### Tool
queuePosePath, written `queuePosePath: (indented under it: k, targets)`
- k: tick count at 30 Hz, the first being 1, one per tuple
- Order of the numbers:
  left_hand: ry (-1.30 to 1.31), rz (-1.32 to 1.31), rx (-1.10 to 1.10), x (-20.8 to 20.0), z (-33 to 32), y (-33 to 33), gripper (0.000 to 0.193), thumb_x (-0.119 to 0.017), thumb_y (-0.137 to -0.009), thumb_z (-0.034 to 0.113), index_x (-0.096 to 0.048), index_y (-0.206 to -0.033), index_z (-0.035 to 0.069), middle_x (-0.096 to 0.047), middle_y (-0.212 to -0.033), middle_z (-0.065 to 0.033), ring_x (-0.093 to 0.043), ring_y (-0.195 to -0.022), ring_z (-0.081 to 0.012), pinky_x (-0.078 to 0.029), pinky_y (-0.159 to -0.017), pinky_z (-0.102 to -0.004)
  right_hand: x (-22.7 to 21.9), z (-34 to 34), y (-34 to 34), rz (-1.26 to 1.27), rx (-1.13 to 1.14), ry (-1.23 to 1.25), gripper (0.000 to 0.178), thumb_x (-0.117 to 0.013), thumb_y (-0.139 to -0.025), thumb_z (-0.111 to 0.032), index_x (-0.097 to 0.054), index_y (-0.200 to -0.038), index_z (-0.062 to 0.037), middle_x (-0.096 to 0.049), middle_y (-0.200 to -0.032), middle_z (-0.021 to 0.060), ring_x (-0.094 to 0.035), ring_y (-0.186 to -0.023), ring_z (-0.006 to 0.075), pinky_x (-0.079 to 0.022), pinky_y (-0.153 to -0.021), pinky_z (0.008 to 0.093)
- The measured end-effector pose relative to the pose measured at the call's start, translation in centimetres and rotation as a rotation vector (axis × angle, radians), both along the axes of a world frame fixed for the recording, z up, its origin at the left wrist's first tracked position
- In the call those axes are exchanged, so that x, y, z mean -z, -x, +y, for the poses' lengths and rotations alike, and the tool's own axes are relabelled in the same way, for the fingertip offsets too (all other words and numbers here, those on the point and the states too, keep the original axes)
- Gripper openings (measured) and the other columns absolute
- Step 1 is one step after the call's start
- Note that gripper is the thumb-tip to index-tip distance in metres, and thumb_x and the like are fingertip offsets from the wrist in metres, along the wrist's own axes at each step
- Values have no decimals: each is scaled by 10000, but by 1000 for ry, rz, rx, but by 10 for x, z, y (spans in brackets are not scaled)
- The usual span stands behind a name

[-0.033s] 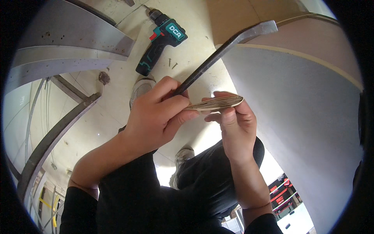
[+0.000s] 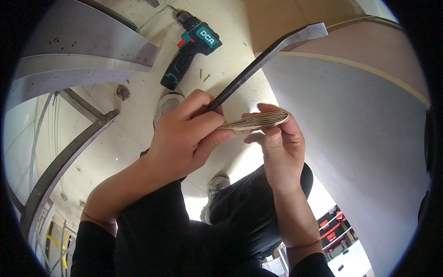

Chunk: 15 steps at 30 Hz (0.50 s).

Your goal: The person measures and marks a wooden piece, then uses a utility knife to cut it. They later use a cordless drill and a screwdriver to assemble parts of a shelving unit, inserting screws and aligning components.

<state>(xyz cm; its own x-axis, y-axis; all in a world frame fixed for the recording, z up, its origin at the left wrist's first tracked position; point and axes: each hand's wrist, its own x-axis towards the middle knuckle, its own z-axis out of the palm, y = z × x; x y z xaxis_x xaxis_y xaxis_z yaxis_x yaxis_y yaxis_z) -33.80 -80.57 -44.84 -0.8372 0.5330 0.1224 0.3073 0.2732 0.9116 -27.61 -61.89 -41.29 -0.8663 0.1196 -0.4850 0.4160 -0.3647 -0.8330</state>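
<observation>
My left hand (image 2: 187, 131) is closed round a dark metal pry bar (image 2: 244, 76), whose bent, flattened end points up to the right. Between that hand's thumb and finger is also one end of a thin folded bundle (image 2: 258, 121) of cream and dark layers; what it is made of I cannot tell. At the bundle's rounded end, my right hand (image 2: 284, 150) has its thumb on the near side and its fingers behind, partly hidden. Beyond my left hand a teal and black cordless drill (image 2: 191, 48) lies on the floor.
Two screws (image 2: 204, 75) lie by the drill. A grey metal beam (image 2: 92, 41) and a curved metal bar (image 2: 60, 171) stand at the left. A large pale panel (image 2: 355, 124) rises at the right. Red and black cases (image 2: 332, 231) are at lower right.
The pry bar's bent end has tilted very slightly upward. My right-hand fingers have shifted a little at the rounded end of the bundle.
</observation>
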Motion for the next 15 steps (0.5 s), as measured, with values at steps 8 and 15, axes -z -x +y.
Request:
queuePosePath:
  k: [8,15]
  targets:
    - [22,36,52,-8,2,-2,200,-742,-805,182,-613,-822,31,-520,-860,-87,-561,-616,-196,-442,-523,-301,-5,14,1,176,-125,-231,356,-744,-797,-38,-591,-1112,20,-668,-1078,146,-639,-1029,207,-506,-896,319]
    - [39,28,132,-24,0,1,294,-779,-782,251,-647,-851,-3,-508,-906,-106,-539,-693,-166,-436,-561,-258,-11,17,-4,297,-152,-336,293,-748,-796,-63,-615,-1047,10,-701,-966,126,-678,-882,185,-521,-819,292]
